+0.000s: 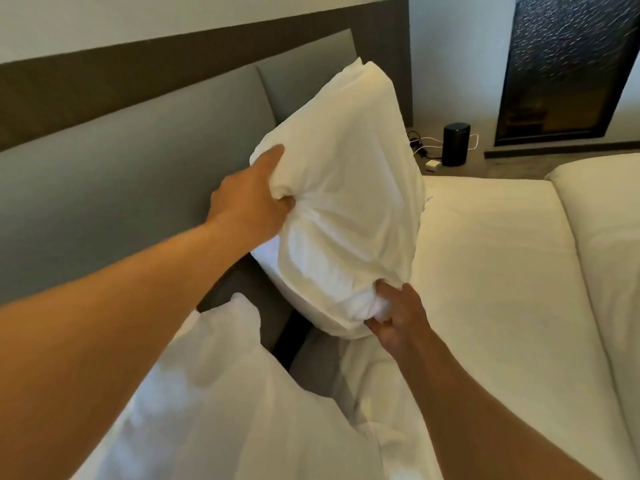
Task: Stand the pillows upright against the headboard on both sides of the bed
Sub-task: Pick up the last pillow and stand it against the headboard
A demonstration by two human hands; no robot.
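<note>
A white pillow (349, 188) is held on end near the grey padded headboard (131, 161), its top corner leaning toward it. My left hand (249, 202) grips the pillow's left edge, fingers bunched in the fabric. My right hand (398, 320) pinches its lower corner just above the mattress. A second white pillow (221, 386) lies closer to me, under my left forearm, beside the headboard.
The white sheet-covered bed (485, 271) spreads to the right, with a folded duvet (609, 237) along its far right. Behind the bed's corner, a black cylindrical speaker (456, 144) and white cables sit on the floor. A dark framed panel (568, 64) stands against the wall.
</note>
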